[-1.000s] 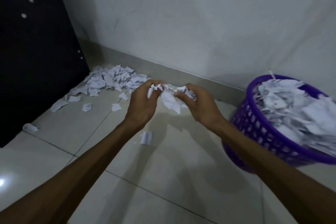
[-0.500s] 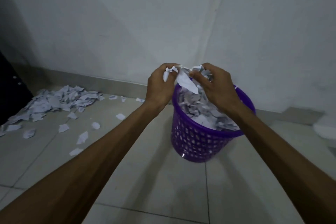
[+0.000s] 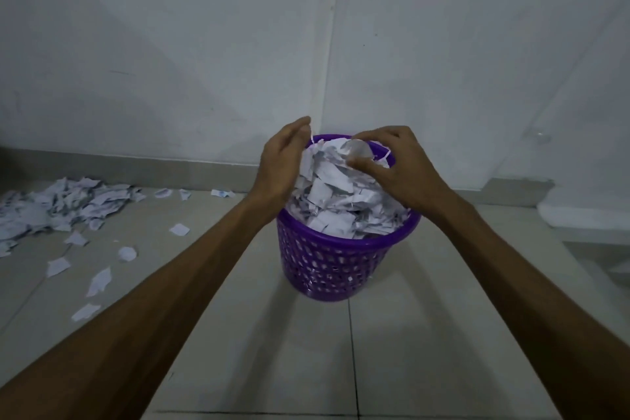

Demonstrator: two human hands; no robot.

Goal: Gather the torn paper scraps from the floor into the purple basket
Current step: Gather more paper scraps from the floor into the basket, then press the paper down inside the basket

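Purple basket (image 3: 341,259): stood at frame centre on the tiled floor (image 3: 426,334), perforated wall, heaped above the rim with torn paper scraps (image 3: 335,191).
Left hand (image 3: 281,164): over the basket's left rim, fingers loosened and spread, palm against the side of the heap, gripping nothing.
Right hand (image 3: 397,165): over the right rim, fingers curled on the top scraps; whether it pinched any could not be told.
Loose scrap pile (image 3: 64,204): lay at left of frame along the wall (image 3: 170,44), with stray pieces (image 3: 128,253) scattered nearer.
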